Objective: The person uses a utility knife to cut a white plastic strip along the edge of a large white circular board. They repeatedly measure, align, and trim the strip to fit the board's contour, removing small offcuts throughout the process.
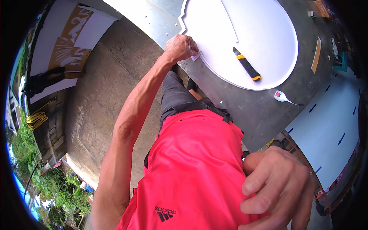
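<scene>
At the near left edge of a white oval panel (264, 23), my left hand (180, 48) is closed in a pinch. A small white piece (196, 57) sticks out below its fingertips, beside the panel's thin raised rim. My right hand (276, 188) hangs close in front of my red shirt, its fingers loosely bent and apart; nothing shows in it, though its palm is hidden. On the panel lies a utility knife (247, 65) with a black and yellow handle, its blade toward the far side, near a thin white strip (230, 21).
The panel rests on a grey table (237, 103). A small white bottle with a thin nozzle (281, 96) lies right of it, and a tan strip (316, 55) farther right. White crumbs dot the table's left part. A pale blue sheet (326, 122) stands right; concrete floor (107, 84) lies left.
</scene>
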`<state>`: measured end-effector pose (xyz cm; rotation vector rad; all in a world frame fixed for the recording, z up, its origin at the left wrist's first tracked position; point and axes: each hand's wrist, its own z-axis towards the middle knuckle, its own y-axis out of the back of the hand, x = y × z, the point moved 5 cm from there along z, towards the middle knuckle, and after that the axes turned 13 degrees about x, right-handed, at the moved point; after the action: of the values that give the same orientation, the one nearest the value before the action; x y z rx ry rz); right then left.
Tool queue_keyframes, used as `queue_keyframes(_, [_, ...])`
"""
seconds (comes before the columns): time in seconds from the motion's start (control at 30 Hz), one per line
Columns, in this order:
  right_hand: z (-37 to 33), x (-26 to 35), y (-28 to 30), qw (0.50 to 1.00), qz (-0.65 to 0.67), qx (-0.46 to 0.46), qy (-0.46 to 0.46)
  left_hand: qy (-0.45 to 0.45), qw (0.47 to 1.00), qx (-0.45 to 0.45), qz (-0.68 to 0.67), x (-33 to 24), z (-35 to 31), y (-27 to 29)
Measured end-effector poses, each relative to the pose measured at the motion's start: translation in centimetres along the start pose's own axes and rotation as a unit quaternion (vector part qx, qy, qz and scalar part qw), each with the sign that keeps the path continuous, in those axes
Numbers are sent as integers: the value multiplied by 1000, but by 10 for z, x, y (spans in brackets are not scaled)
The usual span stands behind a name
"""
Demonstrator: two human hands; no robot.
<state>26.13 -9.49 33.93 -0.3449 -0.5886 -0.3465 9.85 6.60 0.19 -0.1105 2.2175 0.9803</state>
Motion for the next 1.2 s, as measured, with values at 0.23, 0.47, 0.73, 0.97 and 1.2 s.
queue_keyframes(0.23, [-14,-30,14,937,-299,-53,-174,0,1000,13,6,-3,9,-2])
queue_keyframes(0.47, [18,-39,-30,954,-279,-47,-96,-11,1000,-2,-10,3,-2,6])
queue_keyframes(0.73, [-136,-73,85,608,-633,-129,-462,-5,1000,5,-7,-1,0,2])
queue_keyframes(0.97, [-275,-99,137,422,-659,-77,-618,-28,999,-19,6,6,4,-2])
queue_keyframes(1.2, [-278,-105,147,498,-656,-72,-563,-23,1000,9,-18,14,9,-5])
